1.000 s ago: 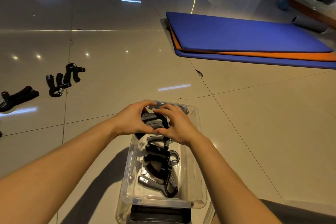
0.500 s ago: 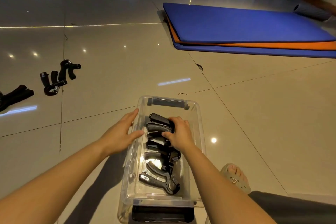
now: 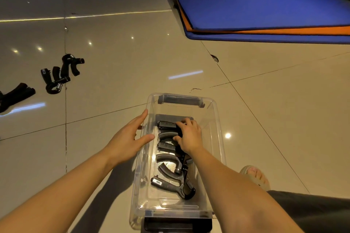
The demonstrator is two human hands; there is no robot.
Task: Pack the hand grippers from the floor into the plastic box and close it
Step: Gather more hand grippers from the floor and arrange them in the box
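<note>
You are working on a glossy tiled floor, pale and mirror-smooth, throwing back the ceiling lights, with a soft blue and orange mat lying flat at the far right. Near you, in the middle, stands the box, a clear rigid plastic tub, long and rounded at the corners, with a dark latch bar at its far end and another at the near end. No lid is in view, so closing it is still to come. Inside, a row of grippers is stacked from near to far, black curved handles with metal springs showing at the right; I judge the packing partly done. Left to fetch are the loose grippers on the floor at the far left, well apart from the box: two lying tangled, and another further left at the frame edge, their handles matte and foam-like. Your left hand is spread wide and holds nothing, thumb over the box's left rim. Your right hand is inside the box, fingers curled narrowly onto the farthest gripper, seemingly settling it in place; whether it truly grips it I cannot tell.
</note>
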